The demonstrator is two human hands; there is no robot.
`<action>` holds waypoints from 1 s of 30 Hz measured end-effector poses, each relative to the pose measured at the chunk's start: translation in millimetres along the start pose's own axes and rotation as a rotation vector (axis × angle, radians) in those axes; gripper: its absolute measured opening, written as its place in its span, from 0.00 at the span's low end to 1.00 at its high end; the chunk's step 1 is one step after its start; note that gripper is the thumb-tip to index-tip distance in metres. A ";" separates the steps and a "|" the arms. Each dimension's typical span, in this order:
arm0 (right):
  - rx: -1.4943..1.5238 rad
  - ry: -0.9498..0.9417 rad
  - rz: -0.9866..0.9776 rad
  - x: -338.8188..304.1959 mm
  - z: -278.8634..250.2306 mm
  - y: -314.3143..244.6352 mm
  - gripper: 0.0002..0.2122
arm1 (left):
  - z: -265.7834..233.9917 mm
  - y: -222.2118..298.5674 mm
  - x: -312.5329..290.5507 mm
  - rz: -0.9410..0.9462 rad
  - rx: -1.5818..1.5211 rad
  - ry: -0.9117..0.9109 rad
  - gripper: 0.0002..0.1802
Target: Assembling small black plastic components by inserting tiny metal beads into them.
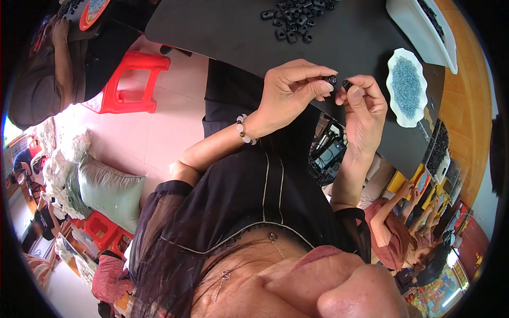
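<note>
My left hand (290,91) pinches a small black plastic cord-lock body (331,80) between thumb and fingertips; a hole shows in it. Just beside it, my right hand (365,108) grips another small black piece (347,85) between thumb and forefinger, its shape mostly covered. A narrow gap separates the two pieces above the near edge of the dark table (222,26). Farther off on the table lies a pile of similar black cord-lock bodies (294,20). To the right of my right hand stands a white wavy-rimmed dish (423,85) of tiny bluish-grey parts (406,87), too small to name.
A white bin (419,32) with black pieces stands at the far right. Below the table edge sits a container of dark items (328,151). A red stool (140,82) and a seated co-worker (63,69) are at left; other people work at lower right.
</note>
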State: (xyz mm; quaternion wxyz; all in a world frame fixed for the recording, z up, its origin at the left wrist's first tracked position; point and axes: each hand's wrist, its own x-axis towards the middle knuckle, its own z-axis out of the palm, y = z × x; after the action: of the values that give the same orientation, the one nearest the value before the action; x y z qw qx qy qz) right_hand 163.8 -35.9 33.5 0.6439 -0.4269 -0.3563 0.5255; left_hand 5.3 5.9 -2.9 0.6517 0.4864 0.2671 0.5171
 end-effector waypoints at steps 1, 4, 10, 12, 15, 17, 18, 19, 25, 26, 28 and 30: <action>-0.005 -0.019 0.002 -0.2 -1.6 -1.1 0.09 | -0.5 0.1 0.0 0.022 0.014 -0.019 0.12; -0.031 -0.045 0.010 -1.5 -5.1 -3.0 0.08 | -0.4 -0.4 -0.1 0.051 0.034 -0.038 0.13; -0.140 -0.077 0.005 -0.4 -6.5 -4.2 0.07 | -2.6 -2.4 -1.6 0.093 0.079 -0.061 0.13; -0.166 -0.091 -0.004 -0.1 -5.8 -5.1 0.07 | -3.6 -2.0 -2.2 0.092 0.097 -0.067 0.13; -0.279 -0.082 -0.019 0.3 -5.1 -8.0 0.07 | -4.4 -0.7 -2.2 0.094 0.125 -0.066 0.12; -0.321 -0.078 -0.007 0.7 -6.3 -8.8 0.06 | -4.2 -0.7 -2.1 0.111 0.151 -0.060 0.11; -0.321 -0.077 -0.007 0.8 -6.3 -10.1 0.06 | -4.9 -1.3 -1.8 0.110 0.150 -0.060 0.11; -0.353 -0.084 0.008 1.1 -6.0 -12.2 0.05 | -6.0 -2.1 -1.5 0.139 0.220 -0.068 0.10; -0.445 -0.108 0.073 1.3 -4.4 -21.5 0.04 | -5.3 8.4 -1.1 0.276 0.447 -0.114 0.11; -0.483 -0.115 0.078 0.8 -4.0 -22.3 0.03 | -4.3 10.2 -1.8 0.325 0.495 -0.118 0.12; -0.525 -0.111 0.047 -1.7 -0.5 -23.2 0.03 | -1.2 8.5 -4.6 0.363 0.513 -0.094 0.14; -0.568 -0.106 0.017 -3.6 0.6 -24.8 0.03 | 1.0 8.4 -6.9 0.401 0.531 -0.070 0.16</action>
State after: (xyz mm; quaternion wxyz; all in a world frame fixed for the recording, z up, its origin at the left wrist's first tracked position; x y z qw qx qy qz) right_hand 171.9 -41.4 56.6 0.4746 -0.5649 -0.5189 0.4318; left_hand 0.4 -1.0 4.1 0.3961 0.6996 0.2690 0.5303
